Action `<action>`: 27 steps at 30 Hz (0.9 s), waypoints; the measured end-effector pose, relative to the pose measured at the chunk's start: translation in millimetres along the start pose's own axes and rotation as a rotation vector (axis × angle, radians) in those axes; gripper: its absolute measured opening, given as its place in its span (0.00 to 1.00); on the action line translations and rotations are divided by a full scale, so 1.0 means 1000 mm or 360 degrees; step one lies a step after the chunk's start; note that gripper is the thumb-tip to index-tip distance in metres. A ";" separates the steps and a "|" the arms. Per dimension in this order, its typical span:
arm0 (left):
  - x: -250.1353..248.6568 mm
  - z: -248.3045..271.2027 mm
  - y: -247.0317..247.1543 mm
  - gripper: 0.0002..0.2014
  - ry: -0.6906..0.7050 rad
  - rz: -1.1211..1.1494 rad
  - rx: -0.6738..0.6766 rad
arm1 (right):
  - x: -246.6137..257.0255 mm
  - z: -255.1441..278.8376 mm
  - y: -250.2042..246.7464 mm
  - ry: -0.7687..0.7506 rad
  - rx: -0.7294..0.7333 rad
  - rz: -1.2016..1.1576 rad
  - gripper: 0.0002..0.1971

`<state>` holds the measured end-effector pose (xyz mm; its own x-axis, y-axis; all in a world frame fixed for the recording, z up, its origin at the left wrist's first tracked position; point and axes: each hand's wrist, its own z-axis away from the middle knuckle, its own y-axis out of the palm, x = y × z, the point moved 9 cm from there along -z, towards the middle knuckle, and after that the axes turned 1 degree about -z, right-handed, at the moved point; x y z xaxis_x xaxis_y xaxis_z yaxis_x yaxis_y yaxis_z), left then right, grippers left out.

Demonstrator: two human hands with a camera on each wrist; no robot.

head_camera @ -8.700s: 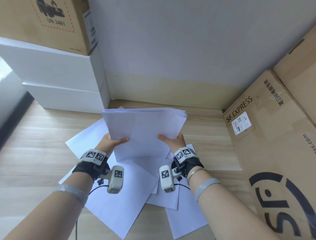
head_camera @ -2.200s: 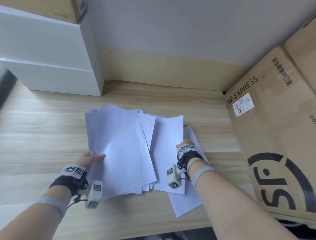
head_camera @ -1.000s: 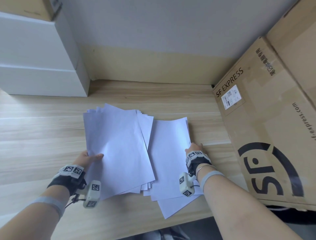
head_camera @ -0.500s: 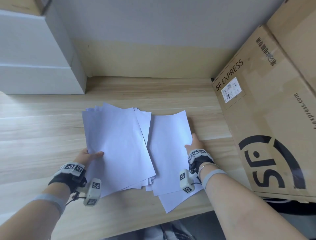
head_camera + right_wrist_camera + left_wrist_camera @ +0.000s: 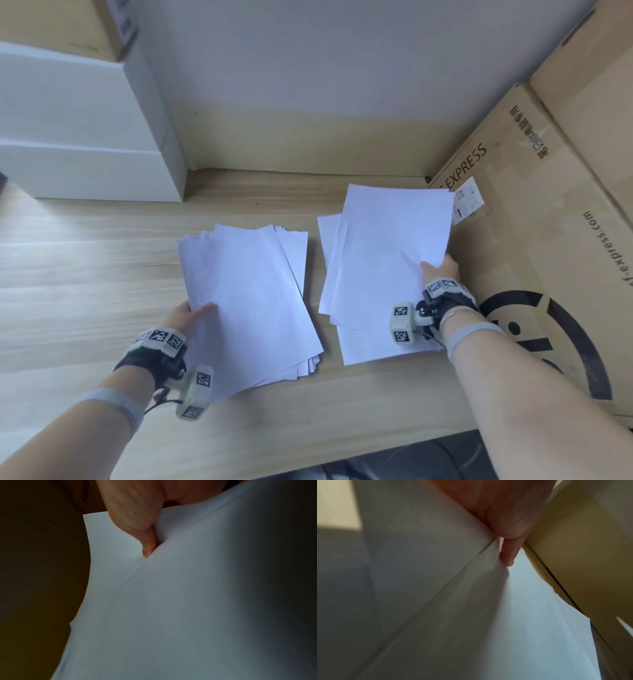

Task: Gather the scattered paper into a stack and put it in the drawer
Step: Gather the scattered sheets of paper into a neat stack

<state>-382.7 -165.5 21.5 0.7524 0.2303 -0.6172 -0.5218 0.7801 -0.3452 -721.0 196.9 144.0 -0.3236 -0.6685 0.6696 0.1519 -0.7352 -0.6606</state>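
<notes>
A thick stack of white paper (image 5: 246,301) lies fanned on the wooden desk (image 5: 85,274). My left hand (image 5: 191,313) grips its left edge, thumb on top; the left wrist view shows a finger (image 5: 506,555) under the sheets. To the right, a few sheets (image 5: 383,260) are lifted off the desk, and my right hand (image 5: 438,270) pinches their right edge, thumb on top. In the right wrist view the thumb (image 5: 147,547) presses into the paper (image 5: 171,601). One more sheet (image 5: 370,346) lies flat beneath them. No drawer opening is in view.
A white cabinet (image 5: 85,137) with a cardboard box on top stands at the back left. A large SF Express cardboard box (image 5: 548,240) leans along the right side, close to my right hand. The desk's front edge (image 5: 342,459) runs near the bottom.
My right hand has lifted a few sheets and drawn them right, away from the left stack, so a gap of desk shows between them. The left hand keeps its hold.
</notes>
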 end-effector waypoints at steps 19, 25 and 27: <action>-0.012 0.001 0.006 0.24 -0.0087 0.0094 0.0096 | 0.014 0.085 0.192 -0.0020 0.0576 0.0374 0.31; -0.023 0.001 0.020 0.21 -0.0037 -0.0024 0.0070 | 0.020 0.113 0.222 -0.0101 0.0727 0.0556 0.30; -0.023 -0.002 0.020 0.20 -0.0028 -0.0018 0.0058 | 0.017 0.114 0.227 -0.0093 0.0809 0.0606 0.31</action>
<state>-410.7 -156.7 27.2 0.7653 0.2311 -0.6007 -0.4983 0.8035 -0.3257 -585.4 6.5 44.2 -0.1102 -0.8879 0.4467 0.6751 -0.3967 -0.6220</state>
